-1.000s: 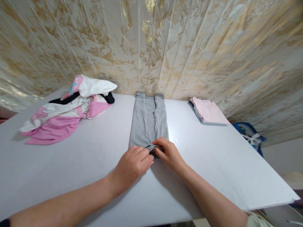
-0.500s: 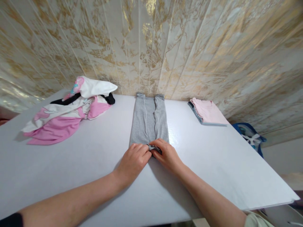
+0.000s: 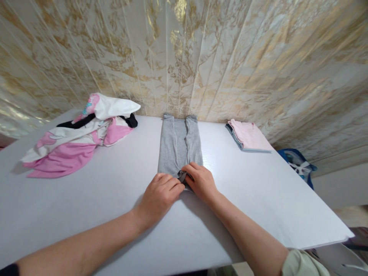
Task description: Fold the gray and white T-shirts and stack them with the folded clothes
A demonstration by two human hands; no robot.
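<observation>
A grey knit garment [image 3: 181,143] lies lengthwise on the white table, its two sides folded inward with a strip of cloth showing between them. At its near end the cloth is bunched and darker. My left hand [image 3: 163,190] is closed on the left part of this near edge, fingers bent over the cloth. My right hand [image 3: 202,182] pinches the bunched part from the right, thumb below and fingers above. The hands nearly touch each other, and they hide much of the near edge.
A loose heap of pink, white and black clothes [image 3: 69,143] lies on the left of the table [image 3: 258,199]. Folded pink and grey-blue clothes [image 3: 249,136] are stacked at the back right. A blue bag [image 3: 300,165] stands beyond the right edge. A patterned wall rises behind.
My right hand has lifted slightly and curled more over the bunched near edge. My left hand stays almost in place. The whole view has shifted a little.
</observation>
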